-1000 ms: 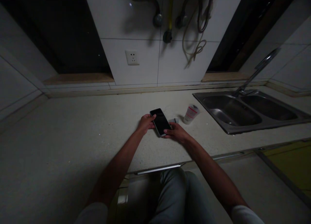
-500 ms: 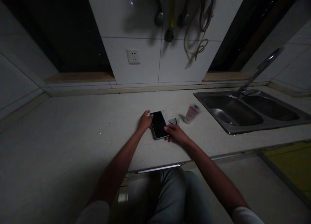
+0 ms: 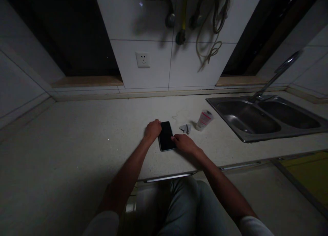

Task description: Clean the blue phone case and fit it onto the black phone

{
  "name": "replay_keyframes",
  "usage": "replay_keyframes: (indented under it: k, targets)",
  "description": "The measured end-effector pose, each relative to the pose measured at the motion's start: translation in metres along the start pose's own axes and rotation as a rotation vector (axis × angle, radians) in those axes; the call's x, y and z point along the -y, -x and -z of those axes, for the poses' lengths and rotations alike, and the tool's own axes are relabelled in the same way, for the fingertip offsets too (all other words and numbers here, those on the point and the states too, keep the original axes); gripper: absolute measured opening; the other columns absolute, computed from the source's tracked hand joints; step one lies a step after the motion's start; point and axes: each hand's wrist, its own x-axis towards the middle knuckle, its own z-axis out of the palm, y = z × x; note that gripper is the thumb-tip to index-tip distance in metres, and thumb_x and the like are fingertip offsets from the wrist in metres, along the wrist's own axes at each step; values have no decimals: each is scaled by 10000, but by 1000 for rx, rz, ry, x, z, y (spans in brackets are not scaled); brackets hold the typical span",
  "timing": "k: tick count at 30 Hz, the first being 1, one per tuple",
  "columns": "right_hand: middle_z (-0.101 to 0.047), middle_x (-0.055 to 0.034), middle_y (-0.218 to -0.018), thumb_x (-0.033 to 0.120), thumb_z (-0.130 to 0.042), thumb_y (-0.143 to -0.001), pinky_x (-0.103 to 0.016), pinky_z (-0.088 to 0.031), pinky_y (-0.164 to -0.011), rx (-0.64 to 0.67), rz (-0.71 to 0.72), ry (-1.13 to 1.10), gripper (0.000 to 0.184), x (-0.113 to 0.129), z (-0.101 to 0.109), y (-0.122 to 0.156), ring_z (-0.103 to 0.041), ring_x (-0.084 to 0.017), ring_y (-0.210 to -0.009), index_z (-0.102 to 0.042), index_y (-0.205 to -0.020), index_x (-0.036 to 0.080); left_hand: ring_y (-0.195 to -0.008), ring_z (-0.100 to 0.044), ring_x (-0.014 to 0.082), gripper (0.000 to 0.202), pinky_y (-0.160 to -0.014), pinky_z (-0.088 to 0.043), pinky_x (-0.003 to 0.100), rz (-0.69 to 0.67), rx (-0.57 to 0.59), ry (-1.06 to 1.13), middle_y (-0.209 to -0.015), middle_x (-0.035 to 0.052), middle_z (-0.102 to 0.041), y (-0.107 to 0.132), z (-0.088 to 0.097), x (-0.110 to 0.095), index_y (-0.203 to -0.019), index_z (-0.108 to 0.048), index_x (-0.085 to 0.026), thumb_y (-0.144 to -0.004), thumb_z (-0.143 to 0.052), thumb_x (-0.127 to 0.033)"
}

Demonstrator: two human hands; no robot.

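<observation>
A smartphone point(image 3: 166, 136) with a dark screen is at the counter, its face up. My left hand point(image 3: 153, 129) is closed on its upper left edge, with the fingertips mostly hidden. On the opposite side my right hand point(image 3: 183, 143) grips the lower right edge, the thumb at the screen's border and the other fingers out of sight. Just beyond my right hand lies a small grey-white flat piece point(image 3: 185, 128) with a dark mark, perhaps paper or a wrapper. A clear plastic cup point(image 3: 204, 120) with a pink-red band stands to its right.
The pale counter point(image 3: 84, 133) runs along a tiled wall. A double steel sink point(image 3: 243, 137) with a tall faucet point(image 3: 279, 72) is at the right. A wall socket point(image 3: 142, 59) and hanging hoses point(image 3: 215, 10) are above. The counter's front edge is near my legs.
The phone has turned more upright in view and sits slightly lower, looking flatter to the counter. My left hand has rolled over, its back now covering the fingers. The view has shifted slightly.
</observation>
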Motion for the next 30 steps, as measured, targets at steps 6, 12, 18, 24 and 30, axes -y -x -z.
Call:
replay_keyframes:
  k: [6,12,18,24,30]
  targets:
    - [-747,-253,-1057,367,-381,-1033,-367,-476,-754,51,-75,180,427,4,5,7,-729,-344,-968,-734,-1092,135,-1105,-644,241,370,-930,-465,317,-96,-15,-68,-1179,157,-663,1,-8,-3,-1082,-681,-165,-1032,-332,-276]
    - [-758,-226,-1019,376,-378,-1036,-342,-449,-710,16,-36,189,422,2,5,10,-733,-323,-924,-733,-1068,150,-1085,-635,233,300,-916,-450,314,-100,-48,9,-1138,147,-673,-2,-6,1,-1098,-639,-164,-1026,-395,-323]
    - [-746,-131,-833,447,-381,-1032,-290,-360,-643,-214,-79,57,453,-28,-5,24,-683,-236,-779,-703,-846,189,-1007,-666,262,324,-805,-458,336,64,-95,-44,-1073,150,-714,-10,8,22,-1049,-645,-173,-1013,-380,-356]
    - [-572,-6,-628,511,-425,-982,-267,-358,-614,-384,127,-365,442,-62,-15,45,-522,-163,-621,-535,-675,212,-972,-681,247,288,-777,-460,322,114,-66,1,-1046,114,-740,-17,10,34,-976,-674,-212,-972,-429,-365]
    - [-467,33,-598,545,-471,-939,-262,-337,-585,-418,101,-523,440,-63,-16,43,-448,-144,-607,-471,-643,218,-957,-688,238,274,-780,-472,314,116,-59,36,-1027,95,-751,-20,6,39,-940,-690,-236,-943,-461,-386]
